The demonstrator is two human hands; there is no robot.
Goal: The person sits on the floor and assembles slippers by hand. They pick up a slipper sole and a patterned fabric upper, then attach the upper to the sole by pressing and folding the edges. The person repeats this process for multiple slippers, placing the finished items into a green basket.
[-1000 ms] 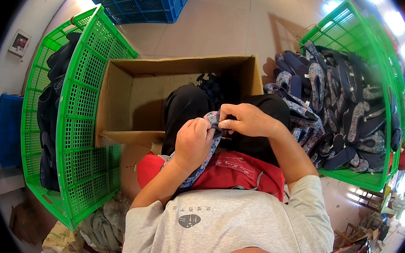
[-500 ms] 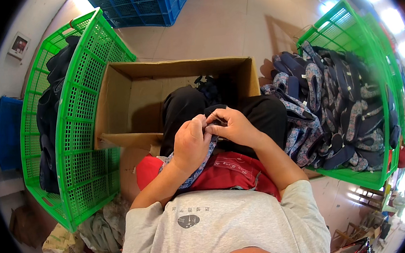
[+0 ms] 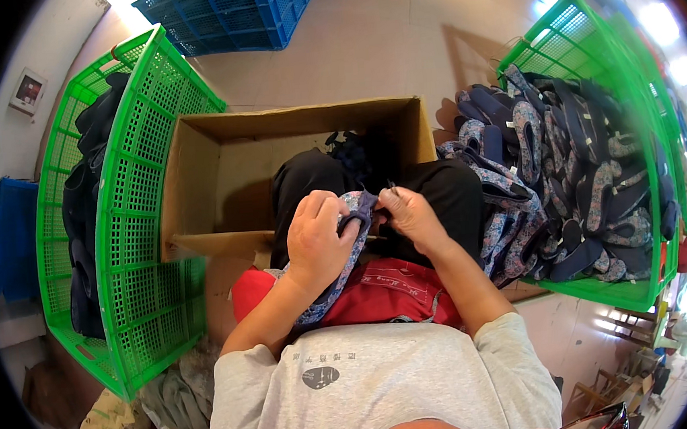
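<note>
My left hand (image 3: 318,237) is closed on a blue floral fabric piece (image 3: 349,252) with a dark navy edge. The piece runs down from my fingers over my lap, and its upper end stands up between my two hands. Just right of that end, my right hand (image 3: 413,219) is closed with its fingertips pinched. A small, thin dark thing (image 3: 392,188) pokes out at those fingertips, too small to name. A red cloth (image 3: 390,287) lies across my lap beneath the fabric.
An open cardboard box (image 3: 186,166) stands before my knees, dark scraps (image 3: 351,156) inside. To the left, a green crate (image 3: 137,206) holds dark pieces; to the right, another green crate (image 3: 608,298) is heaped with floral and navy pieces (image 3: 566,173). A blue crate (image 3: 235,17) stands farther off.
My hands were together at the fabric's edge; now they are apart. My right hand has moved right, and the fabric's upper end has come up into view by my left hand.
</note>
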